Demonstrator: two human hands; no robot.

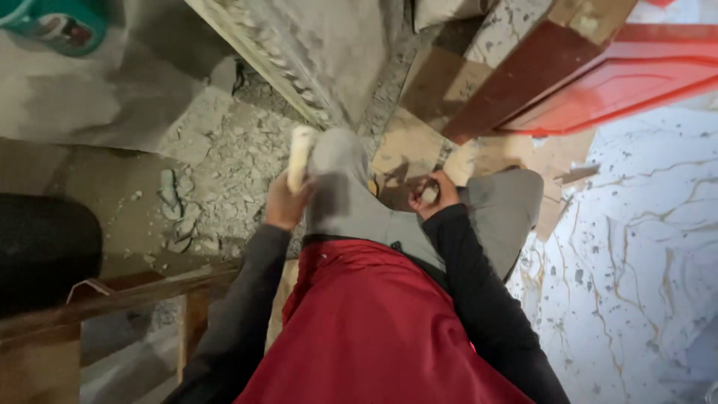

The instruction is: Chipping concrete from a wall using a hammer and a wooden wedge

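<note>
My left hand grips a pale cream cylinder, like a small paint roller, held upright beside my raised grey-trousered knee. My right hand is closed around a small pale object just right of that knee; what it is cannot be made out. Both arms wear dark sleeves, and a red garment covers my lap. The other knee is bent to the right.
Broken plaster rubble litters the floor at left. A carved grey moulding runs diagonally above. A red door and brown frame stand upper right, over marble-patterned floor. A wooden stool frame and a dark object sit at left.
</note>
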